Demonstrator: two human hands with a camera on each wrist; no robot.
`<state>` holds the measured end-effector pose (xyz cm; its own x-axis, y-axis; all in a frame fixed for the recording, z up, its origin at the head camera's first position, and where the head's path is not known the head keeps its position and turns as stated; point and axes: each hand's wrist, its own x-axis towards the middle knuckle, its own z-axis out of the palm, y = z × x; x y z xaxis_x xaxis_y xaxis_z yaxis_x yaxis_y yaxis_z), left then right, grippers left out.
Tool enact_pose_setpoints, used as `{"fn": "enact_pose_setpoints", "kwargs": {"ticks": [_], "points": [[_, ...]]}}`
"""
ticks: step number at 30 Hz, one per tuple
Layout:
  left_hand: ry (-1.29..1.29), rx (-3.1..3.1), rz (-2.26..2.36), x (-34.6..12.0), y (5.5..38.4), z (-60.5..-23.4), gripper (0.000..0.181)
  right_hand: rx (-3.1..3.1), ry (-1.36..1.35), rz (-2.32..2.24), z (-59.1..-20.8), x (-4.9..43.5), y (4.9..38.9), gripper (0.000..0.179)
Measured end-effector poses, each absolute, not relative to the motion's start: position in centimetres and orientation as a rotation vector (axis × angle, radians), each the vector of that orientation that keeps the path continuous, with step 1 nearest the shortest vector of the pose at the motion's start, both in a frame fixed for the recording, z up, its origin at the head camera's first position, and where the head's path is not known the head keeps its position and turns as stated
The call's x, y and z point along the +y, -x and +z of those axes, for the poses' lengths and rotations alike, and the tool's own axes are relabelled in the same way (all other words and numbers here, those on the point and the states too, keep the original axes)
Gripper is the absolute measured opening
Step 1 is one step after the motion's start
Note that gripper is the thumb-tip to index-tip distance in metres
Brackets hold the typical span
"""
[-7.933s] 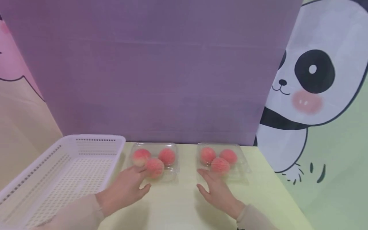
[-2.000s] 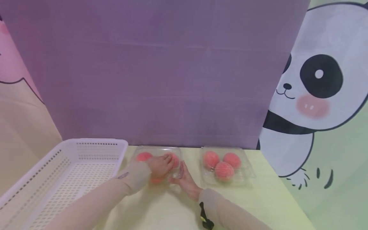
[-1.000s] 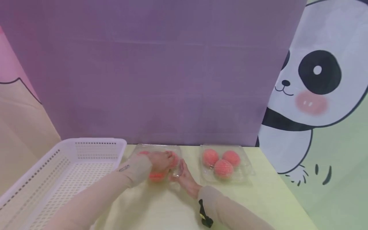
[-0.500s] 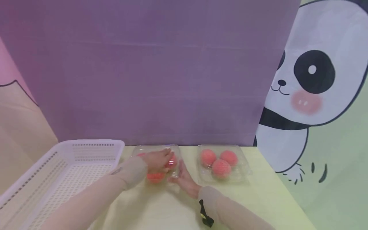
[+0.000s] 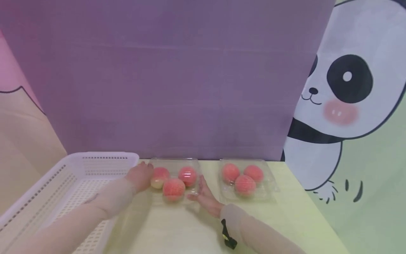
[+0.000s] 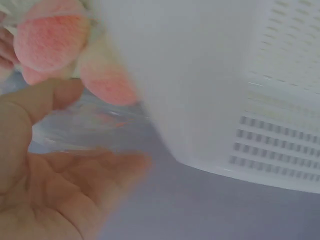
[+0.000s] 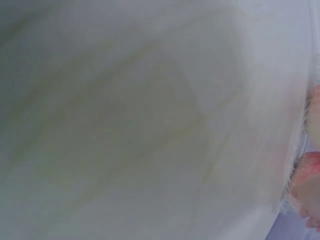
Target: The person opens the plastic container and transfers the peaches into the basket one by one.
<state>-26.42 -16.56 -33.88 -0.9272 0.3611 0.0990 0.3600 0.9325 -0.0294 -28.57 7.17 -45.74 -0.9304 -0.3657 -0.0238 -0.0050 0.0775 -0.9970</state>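
Observation:
Two clear plastic boxes stand side by side at the table's back, each with three pink peaches. At the left box, my left hand is at the left side, close to the basket rim; its thumb and fingers are spread apart in the left wrist view. My right hand touches the box's front right corner, thumb in front and straight fingers along the side. The front peach shows fully, with two more behind it. The right box has neither hand near it. A pale blur fills most of the right wrist view.
A white perforated basket takes up the table's left side, its rim right beside the left box. Behind the table hangs a purple backdrop. A panda-printed cloth hangs to the right.
My left hand has lifted off the top of the left box and moved left to its side, leaving all three peaches in sight. My right hand has stayed at the box's right corner.

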Motion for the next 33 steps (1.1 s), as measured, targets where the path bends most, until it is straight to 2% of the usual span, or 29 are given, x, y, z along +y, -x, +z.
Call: {"fn": "enact_pose_setpoints", "kwargs": {"ticks": [2,7,16,21,25,33], "points": [[0.552,-2.985,-0.006,-17.3,26.5,-34.0,0.029,2.086,0.363,-1.940,-46.0,7.2,28.6,0.100],[0.647,-2.976,-0.076,-17.9,26.8,-34.3,0.041,2.100,0.362,-1.924,-46.4,7.3,28.4,0.100],[0.649,-3.007,-0.181,-17.7,27.5,-32.9,0.036,2.130,0.335,-1.865,-45.8,8.2,28.5,0.098],[0.534,-3.029,-0.432,-18.0,29.0,-31.4,0.045,2.136,0.312,-1.854,-45.4,8.6,28.7,0.101],[0.448,-2.976,-0.625,-18.5,30.3,-30.6,0.043,2.157,0.316,-1.840,-45.0,8.4,28.6,0.101],[0.196,-2.933,-1.035,-19.0,32.4,-30.3,0.060,2.165,0.301,-1.849,-44.9,7.8,28.3,0.100]]}}
